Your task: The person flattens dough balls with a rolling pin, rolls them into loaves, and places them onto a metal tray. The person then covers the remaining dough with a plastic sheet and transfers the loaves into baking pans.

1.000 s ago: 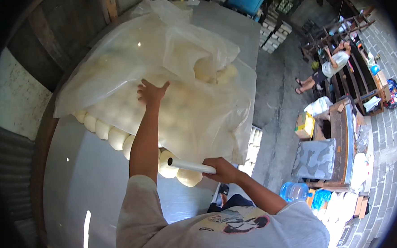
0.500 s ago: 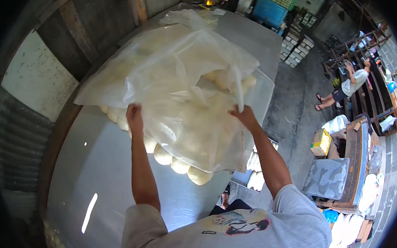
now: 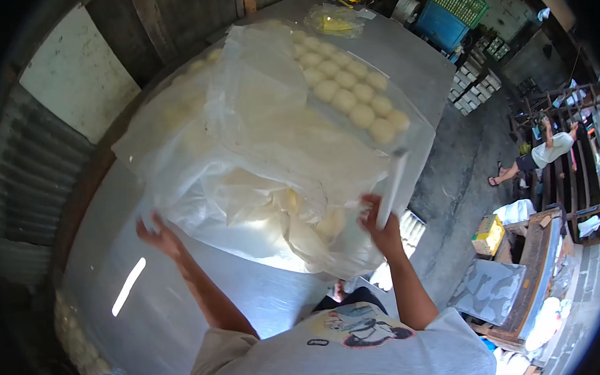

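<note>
A large translucent plastic sheet (image 3: 257,142) lies crumpled over rows of dough balls on the metal table (image 3: 106,252). At the upper right of the sheet, several rows of dough balls (image 3: 346,100) show uncovered. My left hand (image 3: 157,236) is open, fingers apart, at the sheet's lower left edge, empty as far as I can see, blurred. My right hand (image 3: 380,220) holds an upright white tube (image 3: 393,179) at the sheet's right edge.
More dough balls (image 3: 77,335) line the lower left edge. Stacked green and blue crates (image 3: 444,20) stand beyond the table. At right, another person (image 3: 552,147) stands by wooden racks (image 3: 565,201). A cabinet (image 3: 535,263) with a yellow box (image 3: 487,235) sits across the floor.
The sheet has been pulled leftward and toward me, uncovering rows at the upper right and covering the near row. My left hand has let go and moved down-left; my right hand moved slightly lower.
</note>
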{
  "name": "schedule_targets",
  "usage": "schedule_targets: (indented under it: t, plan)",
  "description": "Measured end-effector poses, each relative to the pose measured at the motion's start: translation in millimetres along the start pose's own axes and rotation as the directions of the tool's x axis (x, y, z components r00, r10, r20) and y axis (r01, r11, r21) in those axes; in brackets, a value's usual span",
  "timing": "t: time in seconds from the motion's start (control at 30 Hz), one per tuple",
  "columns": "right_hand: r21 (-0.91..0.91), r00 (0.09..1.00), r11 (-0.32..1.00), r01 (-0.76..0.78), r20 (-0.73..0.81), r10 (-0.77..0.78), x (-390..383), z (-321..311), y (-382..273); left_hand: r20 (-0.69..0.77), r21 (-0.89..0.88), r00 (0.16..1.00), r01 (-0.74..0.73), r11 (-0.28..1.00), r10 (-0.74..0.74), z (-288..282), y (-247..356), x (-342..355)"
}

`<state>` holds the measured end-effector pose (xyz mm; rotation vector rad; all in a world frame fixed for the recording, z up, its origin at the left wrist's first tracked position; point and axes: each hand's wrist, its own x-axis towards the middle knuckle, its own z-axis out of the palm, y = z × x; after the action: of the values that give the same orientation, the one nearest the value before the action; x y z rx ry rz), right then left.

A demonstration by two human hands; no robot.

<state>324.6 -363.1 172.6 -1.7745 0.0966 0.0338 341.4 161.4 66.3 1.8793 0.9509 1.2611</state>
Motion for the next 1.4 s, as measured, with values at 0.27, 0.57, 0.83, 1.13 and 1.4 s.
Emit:
schedule_targets:
  t: [0.27,0.57,0.83,1.13,1.4]
  plan:
    - [0.062,0.974,0.99,-0.123,0.197,0.109,78.0,83.8,41.7,0.953,0.059,0.284,-0.508,0.859,0.102,75.7,139.0,-91.9]
    - [0.161,0.265,0.847,-0.506,0.964,-0.025,-25.1,111.3,-43.2,0.453,-0.527,0.685,0.722,0.448,-0.57,-168.5,-100.3,1.0]
    - [0.014,0.744,0.898,-0.44,0.566,0.356,-10.0,60.8,1.8,-0.217,-0.51,0.467,0.694,0.508,-0.857,-428.3,-160.8,-73.5]
    - [0.134,0.808,0.841,-0.524,0.391,0.441,7.8,84.0,11.1,0.633,-0.414,0.6,-0.272,0.869,0.489,-154.2,153.1,-61.4]
    - [0.171,0.852,0.912,-0.372,0.453,0.263,0.5,70.4,-8.2,0.8,0.225,0.588,-0.474,0.851,0.116,-2.1,10.2,21.3]
